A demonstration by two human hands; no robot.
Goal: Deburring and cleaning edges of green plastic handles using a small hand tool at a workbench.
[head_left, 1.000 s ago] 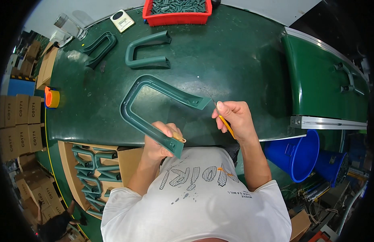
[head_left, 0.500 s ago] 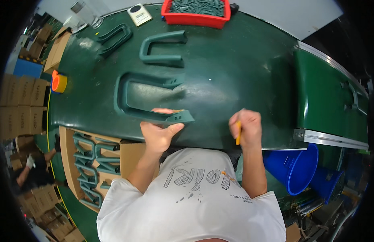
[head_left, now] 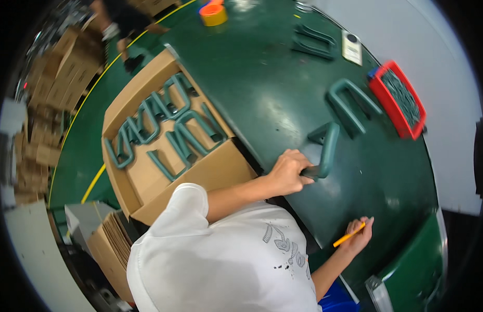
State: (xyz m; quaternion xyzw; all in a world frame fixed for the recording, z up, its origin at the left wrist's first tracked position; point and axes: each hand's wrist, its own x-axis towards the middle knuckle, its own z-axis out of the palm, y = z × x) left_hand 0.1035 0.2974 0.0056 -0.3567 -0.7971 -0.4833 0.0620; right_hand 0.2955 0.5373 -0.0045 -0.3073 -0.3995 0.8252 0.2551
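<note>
My left hand grips one end of a dark green U-shaped plastic part, which is lifted and tilted above the green table. My right hand rests near the table's near edge and holds a thin orange stick-like tool. To the left of the table stands an open cardboard box holding several of the same green U-shaped parts.
Another U-shaped part lies on the table beside a red tray of dark small pieces. Two more green parts and an orange tape roll sit farther off. Stacked cardboard boxes line the floor; a blue bin is below.
The view has swung left toward the cardboard box. My left hand has lifted the green U-shaped part off the table and carried it that way; my right hand still holds the orange tool.
</note>
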